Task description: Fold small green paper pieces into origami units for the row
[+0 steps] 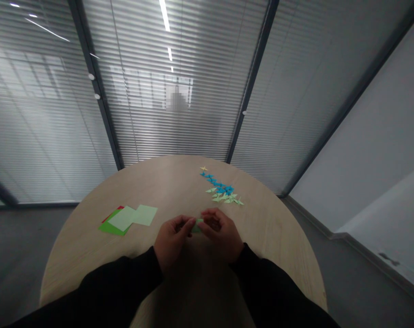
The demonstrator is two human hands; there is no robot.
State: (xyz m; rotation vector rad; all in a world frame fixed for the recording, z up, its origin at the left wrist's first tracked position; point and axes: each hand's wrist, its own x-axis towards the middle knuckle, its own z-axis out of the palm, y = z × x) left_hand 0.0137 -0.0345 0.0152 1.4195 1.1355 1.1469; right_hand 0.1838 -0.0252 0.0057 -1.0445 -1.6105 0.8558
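A small piece of light green folded paper (197,226) is between my two hands, just above the table, mostly covered by fingers. My left hand (174,237) pinches its left side between thumb and fingers. On the other side, my right hand (223,232) has its thumb and curled fingers closed on the paper's right edge. Beyond my right hand lie several folded paper stars: pale green ones (223,197), blue ones (220,186) and a yellow one (204,169) at the far end.
The round wooden table (172,182) carries everything. To the left lie square sheets, pale green (145,215) over bright green (113,228), with a red sheet's edge (120,208) showing. Glass panels with blinds (179,132) stand behind the table; a white wall (370,150) is at right.
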